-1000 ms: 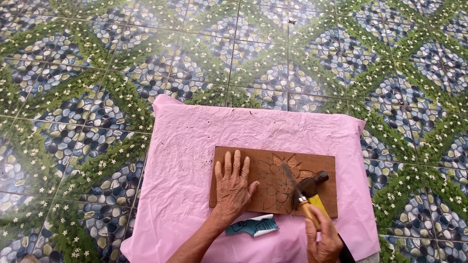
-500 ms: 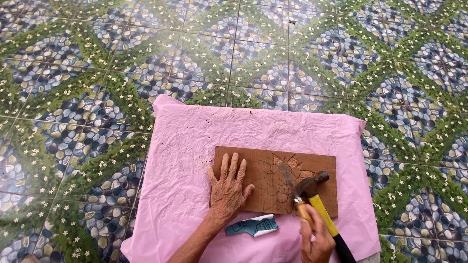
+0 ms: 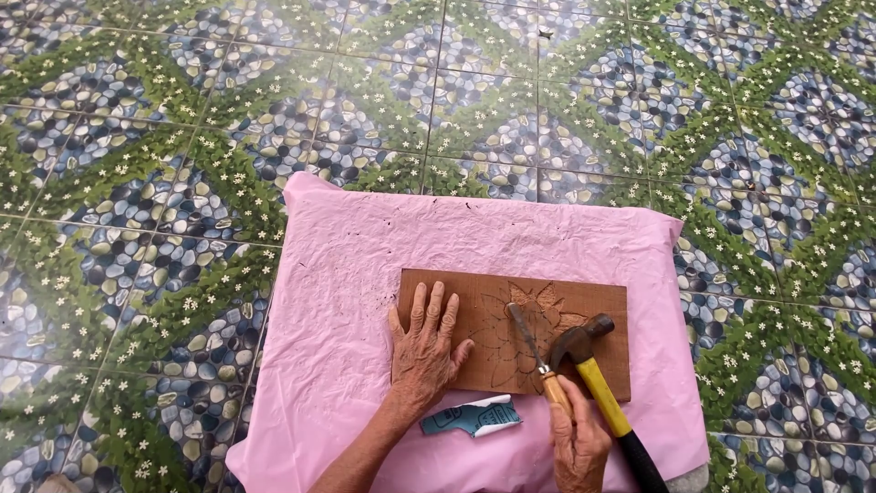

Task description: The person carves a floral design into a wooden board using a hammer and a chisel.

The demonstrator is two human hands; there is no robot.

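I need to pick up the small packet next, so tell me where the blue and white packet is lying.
In the head view, the blue and white packet lies on the pink sheet, just below the carved wooden board, between the left hand and right hand.

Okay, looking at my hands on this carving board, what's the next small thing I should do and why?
Probably move the chisel into your left hand. The right hand grips both the chisel and the yellow-handled hammer together, so neither can work freely, while the left hand lies flat and empty on the wooden board beside the flower carving.
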